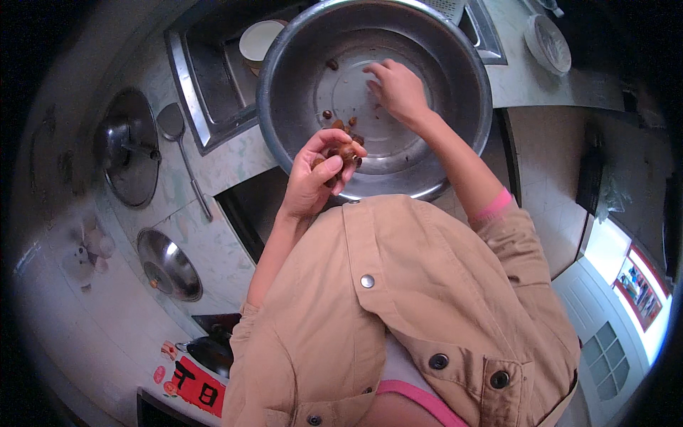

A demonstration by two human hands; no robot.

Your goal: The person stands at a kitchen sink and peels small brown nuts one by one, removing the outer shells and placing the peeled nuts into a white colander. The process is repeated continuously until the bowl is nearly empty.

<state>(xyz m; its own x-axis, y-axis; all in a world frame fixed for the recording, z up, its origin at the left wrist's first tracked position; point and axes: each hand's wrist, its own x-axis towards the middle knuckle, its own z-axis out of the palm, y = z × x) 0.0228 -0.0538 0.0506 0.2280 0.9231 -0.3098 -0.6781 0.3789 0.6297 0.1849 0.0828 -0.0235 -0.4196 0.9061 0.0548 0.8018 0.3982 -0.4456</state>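
Observation:
A wide stainless steel basin [464,101] rests over the counter and sink before me. Over its near left part, my left hand [328,168] is closed around several small round brown pieces [347,153], perhaps nuts or snails; I cannot tell which. More brown pieces [352,121] lie on the basin's bottom just beyond that hand, and a single one [332,64] is farther off. My right hand [395,88] is inside the basin's right half, fingers apart and pointing left, with nothing visible in it. Dark specks are scattered on the metal between the hands.
A steel sink [216,80] with a white bowl [260,40] is at the left. A wok spatula [187,155], a metal lid [130,149] and another lid [169,264] lie on the marbled counter [213,235]. A covered white bowl [548,45] stands at the upper right.

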